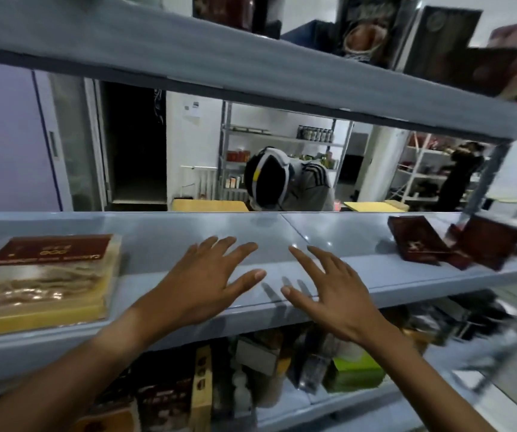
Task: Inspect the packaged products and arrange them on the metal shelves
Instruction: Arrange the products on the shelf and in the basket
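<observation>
My left hand (207, 275) and my right hand (332, 288) hover side by side over the bare middle of the grey metal shelf (282, 232), fingers spread and straight, holding nothing. A flat clear-wrapped yellow package with a dark red label (45, 275) lies on the shelf to the left. Two dark red boxes (419, 243) lie at the shelf's right end, one leaning on the other. More dark packaged products (372, 29) stand on the shelf above.
The lower shelf (300, 400) holds several boxes, bottles and a green package (353, 372). A shelf upright (481, 179) stands at the right. Behind the rack a person (288, 182) bends over, and another person (459, 176) stands at far shelves.
</observation>
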